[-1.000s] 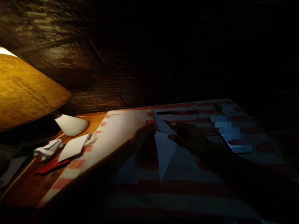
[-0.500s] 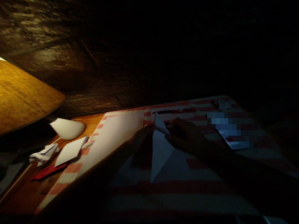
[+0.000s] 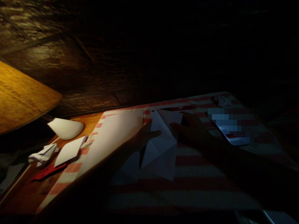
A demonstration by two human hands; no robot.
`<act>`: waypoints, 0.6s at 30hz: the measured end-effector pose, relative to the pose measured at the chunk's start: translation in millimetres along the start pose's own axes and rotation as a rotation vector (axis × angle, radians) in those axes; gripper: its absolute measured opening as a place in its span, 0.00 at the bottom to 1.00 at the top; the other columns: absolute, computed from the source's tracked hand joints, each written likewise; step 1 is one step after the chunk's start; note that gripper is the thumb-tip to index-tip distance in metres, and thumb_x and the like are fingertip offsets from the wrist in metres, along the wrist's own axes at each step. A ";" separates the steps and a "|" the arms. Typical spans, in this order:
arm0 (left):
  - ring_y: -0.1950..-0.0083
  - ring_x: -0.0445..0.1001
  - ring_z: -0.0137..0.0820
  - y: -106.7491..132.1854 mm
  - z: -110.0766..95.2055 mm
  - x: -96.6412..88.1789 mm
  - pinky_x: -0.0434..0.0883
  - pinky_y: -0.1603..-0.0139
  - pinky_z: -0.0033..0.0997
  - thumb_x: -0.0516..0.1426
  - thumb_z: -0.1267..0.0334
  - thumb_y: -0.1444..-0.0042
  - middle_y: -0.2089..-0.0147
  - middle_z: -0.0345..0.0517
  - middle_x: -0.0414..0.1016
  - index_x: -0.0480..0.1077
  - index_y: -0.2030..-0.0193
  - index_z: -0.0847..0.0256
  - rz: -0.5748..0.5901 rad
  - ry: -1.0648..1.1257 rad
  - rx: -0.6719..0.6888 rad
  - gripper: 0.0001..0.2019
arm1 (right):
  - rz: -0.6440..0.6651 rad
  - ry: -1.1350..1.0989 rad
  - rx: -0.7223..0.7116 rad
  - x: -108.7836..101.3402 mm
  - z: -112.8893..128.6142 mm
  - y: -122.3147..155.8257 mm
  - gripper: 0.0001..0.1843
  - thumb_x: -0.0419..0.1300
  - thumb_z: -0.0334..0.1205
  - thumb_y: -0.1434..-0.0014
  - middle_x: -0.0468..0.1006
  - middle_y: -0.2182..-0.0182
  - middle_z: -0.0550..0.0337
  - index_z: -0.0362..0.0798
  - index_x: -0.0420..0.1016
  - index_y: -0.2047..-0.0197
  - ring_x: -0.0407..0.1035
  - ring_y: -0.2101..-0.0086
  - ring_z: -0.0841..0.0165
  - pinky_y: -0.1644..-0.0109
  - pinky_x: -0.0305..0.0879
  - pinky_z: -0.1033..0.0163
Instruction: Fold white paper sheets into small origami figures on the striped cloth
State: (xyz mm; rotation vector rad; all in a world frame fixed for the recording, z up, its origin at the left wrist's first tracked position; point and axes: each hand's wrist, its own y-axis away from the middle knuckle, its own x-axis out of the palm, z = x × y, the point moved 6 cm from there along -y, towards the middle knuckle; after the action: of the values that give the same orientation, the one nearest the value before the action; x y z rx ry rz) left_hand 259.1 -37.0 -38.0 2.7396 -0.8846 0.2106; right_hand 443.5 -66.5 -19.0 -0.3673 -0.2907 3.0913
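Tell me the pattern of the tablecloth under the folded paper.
Red and white stripes on the tablecloth; head view shows it best.

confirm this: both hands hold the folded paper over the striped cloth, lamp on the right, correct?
The lamp is on the left, not the right, in the head view; the left hand and right hand do hold the folded paper over the striped cloth.

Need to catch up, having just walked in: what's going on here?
A person is holding a creased white paper with both hands, over a striped cloth. The left hand has its thumb on the paper's face; the right hand grips the opposite edge. Fold lines show across the paper, which is partly spread open. To the left, a larger white sheet lies on the cloth, near a lamp.
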 end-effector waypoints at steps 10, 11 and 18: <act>0.47 0.79 0.50 -2.7 -4.5 -4.3 0.75 0.46 0.47 0.71 0.65 0.54 0.55 0.53 0.84 0.76 0.51 0.63 0.010 -0.088 0.048 0.22 | -0.034 -0.362 0.104 -2.7 -16.0 -7.0 0.20 0.71 0.40 0.49 0.80 0.64 0.58 0.48 0.78 0.52 0.72 0.68 0.67 0.66 0.68 0.60; 0.47 0.79 0.50 -3.0 -5.6 -2.8 0.75 0.46 0.47 0.70 0.66 0.54 0.55 0.53 0.84 0.76 0.52 0.63 0.035 -0.102 0.044 0.21 | -0.021 -0.370 0.102 -3.1 -13.7 -7.3 0.22 0.70 0.38 0.50 0.80 0.62 0.58 0.48 0.78 0.50 0.72 0.69 0.68 0.66 0.68 0.61; 0.45 0.79 0.52 -3.7 -7.7 2.8 0.73 0.42 0.51 0.69 0.66 0.54 0.53 0.54 0.84 0.78 0.50 0.62 0.088 -0.101 0.027 0.21 | -0.018 -0.367 0.141 -3.1 -5.6 -5.8 0.19 0.68 0.34 0.51 0.77 0.71 0.63 0.49 0.76 0.54 0.66 0.76 0.71 0.74 0.62 0.63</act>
State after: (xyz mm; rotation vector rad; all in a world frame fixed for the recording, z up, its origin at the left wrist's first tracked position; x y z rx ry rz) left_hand 263.1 -33.4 -30.8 2.7595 -1.0382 0.1014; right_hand 447.8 -59.9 -22.6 0.2082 -0.0762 3.1192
